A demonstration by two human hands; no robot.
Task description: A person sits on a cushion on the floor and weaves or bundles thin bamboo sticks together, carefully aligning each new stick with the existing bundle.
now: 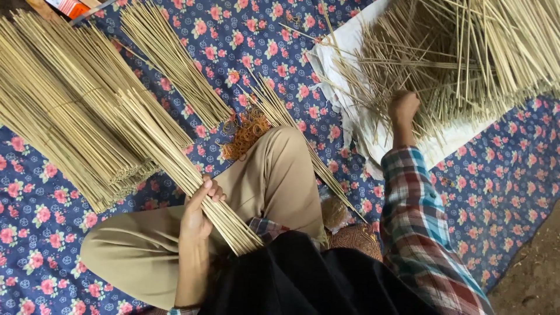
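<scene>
My left hand (198, 207) grips a long bundle of thin pale bamboo sticks (175, 157) that slants across my left knee in tan trousers (274, 175). My right hand (402, 108), its arm in a plaid sleeve, reaches forward into a loose tangled heap of sticks (455, 58) lying on a white cloth (350, 41), with fingers closed among them. A small pile of orange rubber bands (245, 134) lies just beyond my knee.
Large tied bundles of sticks (64, 111) lie at the left, and two smaller bundles (175, 58) fan out in the middle. A blue floral sheet (507, 169) covers the floor. Bare ground (534, 274) shows at lower right.
</scene>
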